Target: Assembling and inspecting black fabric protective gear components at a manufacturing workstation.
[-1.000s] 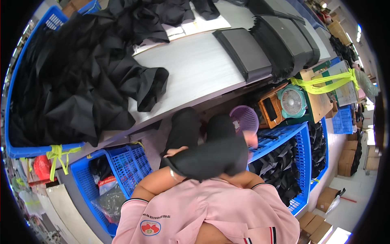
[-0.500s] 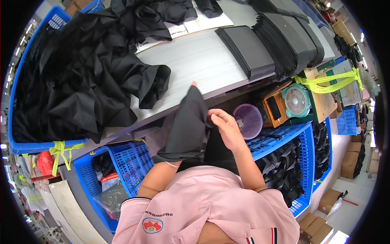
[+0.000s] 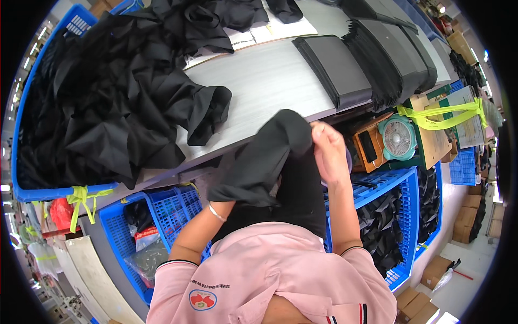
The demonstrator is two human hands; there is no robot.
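Observation:
A black fabric sleeve piece (image 3: 258, 162) covers my left hand, which is hidden inside it. Only my left wrist (image 3: 220, 209), with a pale bangle, shows below the cloth's lower edge. The covered fingers cannot be made out. My right hand (image 3: 330, 151) pinches the far right edge of the same fabric between thumb and fingers. The cloth is held over my lap, in front of the grey table's edge. On the table to the left lies a big heap of loose black fabric pieces (image 3: 108, 102), one of them reaching out towards my hands.
Flat dark panels (image 3: 342, 67) are stacked on the table (image 3: 259, 75) at the far right. A teal fan (image 3: 398, 137) and a phone (image 3: 368, 147) stand right of my hand. Blue crates flank me: the left one (image 3: 116, 232) holds bags, the right one (image 3: 408, 216) black pieces.
My right hand has moved up and right, now gripping the fabric's far edge. The cloth's top has widened and folded over to the right. The fingertip poking out of it is now covered.

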